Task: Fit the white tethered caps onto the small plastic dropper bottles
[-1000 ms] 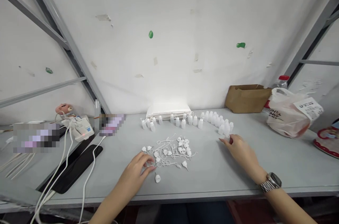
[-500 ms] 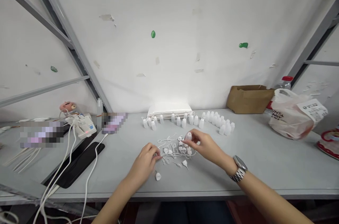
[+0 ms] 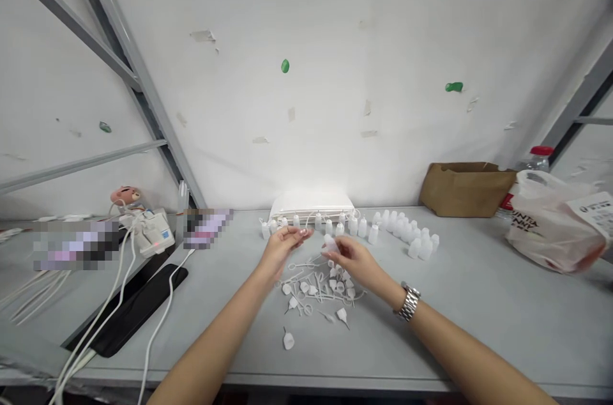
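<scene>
My right hand (image 3: pixel 353 261) grips a small translucent white squeeze bottle (image 3: pixel 330 243) between thumb and fingers, above the table. To its left, my left hand (image 3: pixel 282 250) is closed in a pinch, with a thin white strap (image 3: pixel 308 221) showing at its fingertips. Part of that piece is hidden by the fingers. Below both hands lies a loose pile of white needle-tip caps and looped straps (image 3: pixel 313 287). One needle-tip cap (image 3: pixel 288 340) lies apart, nearer the front edge. Behind the hands stand several bottles fitted with tips (image 3: pixel 373 235).
Several bottles without tips (image 3: pixel 402 227) stand at the back right. A lit white box (image 3: pixel 311 204) rests against the wall. Farther right are a brown carton (image 3: pixel 467 191) and a plastic bag (image 3: pixel 546 226). Cables, a power strip (image 3: pixel 153 234) and a black phone-like slab (image 3: pixel 138 312) occupy the left.
My left hand has risen from the pile towards the back, pinching a white piece. My right hand has brought the bottle slightly left, facing it. The view has shifted a little.
</scene>
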Demonstrator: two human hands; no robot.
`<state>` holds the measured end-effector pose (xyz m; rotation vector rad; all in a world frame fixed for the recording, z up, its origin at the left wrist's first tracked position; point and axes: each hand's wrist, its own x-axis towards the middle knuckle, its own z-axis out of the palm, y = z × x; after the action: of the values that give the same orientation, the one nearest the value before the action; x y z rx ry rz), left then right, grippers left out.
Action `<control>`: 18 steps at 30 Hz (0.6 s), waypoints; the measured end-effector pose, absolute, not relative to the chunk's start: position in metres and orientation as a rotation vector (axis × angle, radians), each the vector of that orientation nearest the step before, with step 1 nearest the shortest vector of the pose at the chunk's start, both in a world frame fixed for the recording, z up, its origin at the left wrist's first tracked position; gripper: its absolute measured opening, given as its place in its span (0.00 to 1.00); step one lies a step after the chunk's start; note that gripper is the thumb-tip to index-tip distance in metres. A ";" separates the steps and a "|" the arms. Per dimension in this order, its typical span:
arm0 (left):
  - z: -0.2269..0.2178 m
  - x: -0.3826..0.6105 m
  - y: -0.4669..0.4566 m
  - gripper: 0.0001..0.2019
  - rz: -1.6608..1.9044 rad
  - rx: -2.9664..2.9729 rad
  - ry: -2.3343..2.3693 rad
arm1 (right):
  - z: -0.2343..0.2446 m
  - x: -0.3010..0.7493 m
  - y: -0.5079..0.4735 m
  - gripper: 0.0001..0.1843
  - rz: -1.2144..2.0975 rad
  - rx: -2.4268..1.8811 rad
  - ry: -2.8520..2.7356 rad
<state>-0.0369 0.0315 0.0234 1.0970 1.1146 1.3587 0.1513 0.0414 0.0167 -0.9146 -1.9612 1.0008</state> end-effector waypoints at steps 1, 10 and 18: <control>0.019 -0.034 0.029 0.13 1.345 1.131 1.114 | 0.015 0.150 0.040 0.14 0.948 -0.935 -1.985; 0.016 -0.025 0.019 0.12 1.307 1.127 1.084 | 0.012 0.146 0.034 0.15 0.901 -1.009 -2.019; 0.022 -0.020 0.012 0.13 1.370 1.127 1.088 | 0.009 0.146 0.033 0.16 0.720 -1.106 -2.053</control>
<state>-0.0197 0.0121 0.0224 1.1274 1.0879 1.3701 0.1460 0.0332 0.0089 -1.1055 -2.0530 0.7199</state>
